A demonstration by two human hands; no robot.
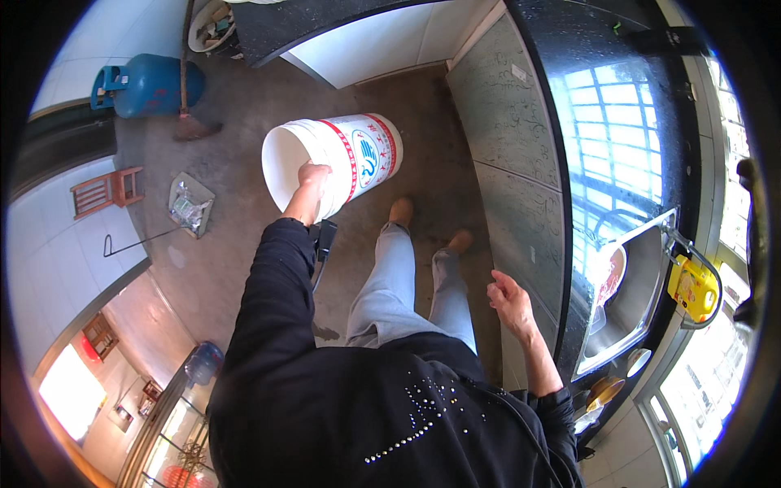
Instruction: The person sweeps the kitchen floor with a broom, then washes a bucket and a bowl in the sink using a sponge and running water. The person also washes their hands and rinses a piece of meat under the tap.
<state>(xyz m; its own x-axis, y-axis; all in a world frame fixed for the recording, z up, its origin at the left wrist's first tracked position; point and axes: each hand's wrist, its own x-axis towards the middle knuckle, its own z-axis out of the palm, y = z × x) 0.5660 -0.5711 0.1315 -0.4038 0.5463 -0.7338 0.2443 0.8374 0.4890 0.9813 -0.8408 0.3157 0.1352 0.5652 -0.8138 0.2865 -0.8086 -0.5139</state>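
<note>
My left hand [312, 183] grips the rim of a white plastic bucket [329, 155]. The bucket is tilted on its side, its mouth facing left and its inside looking bare. Red bands, a blue logo and printed writing run round its wall. Whether its base touches the floor, I cannot tell. Beside the green cabinet doors [518, 226], below the counter edge, my right hand [511, 299] hangs with nothing in it, fingers loosely bent and apart.
To the right, a black countertop [586, 152] holds a steel sink [634, 293] with a bowl [613, 274], and a yellow jug [694, 288] stands by the faucet. Leftward are a blue gas cylinder [158, 85], a broom [189, 125], a long-handled dustpan [196, 219] and a wooden chair [125, 188].
</note>
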